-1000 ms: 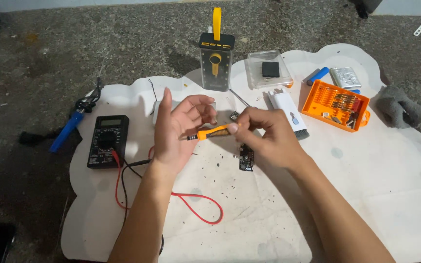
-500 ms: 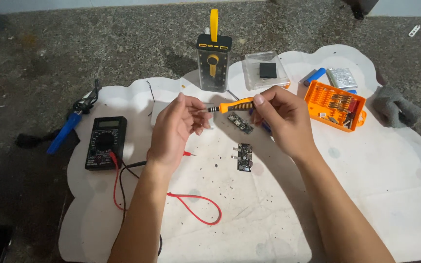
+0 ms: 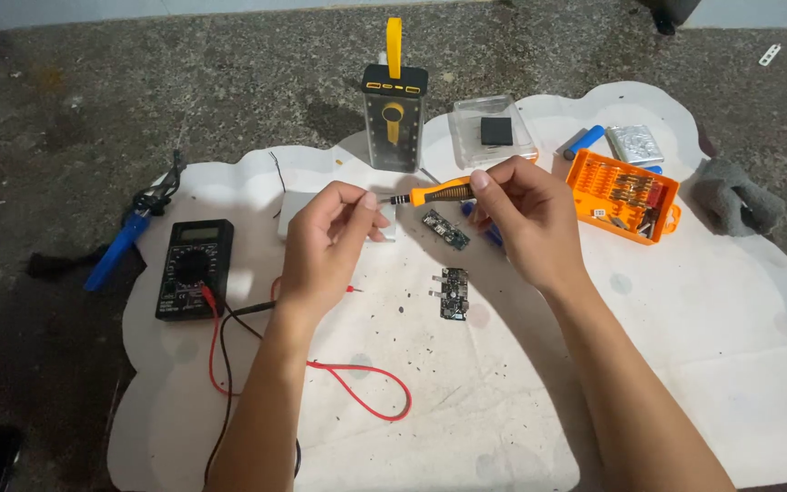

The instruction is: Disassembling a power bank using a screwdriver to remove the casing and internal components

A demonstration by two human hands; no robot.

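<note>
Two hands raised over white mat [image 3: 685, 364]: right hand [image 3: 526, 214] pinching orange screwdriver [image 3: 439, 191] by handle, left hand [image 3: 325, 241] w/ thumb & forefinger pressed together at its tip. Two circuit boards [image 3: 454, 293] lying below, multimeter [image 3: 193, 267] at left, orange bit case [image 3: 626, 193] at right.

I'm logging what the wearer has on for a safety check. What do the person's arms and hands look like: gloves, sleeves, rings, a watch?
Both forearms are bare up to the frame edge, with no sleeves showing. The left hand and the right hand wear no gloves, and no ring, watch or bracelet shows on either. Fingernails look short and unpainted.
</note>
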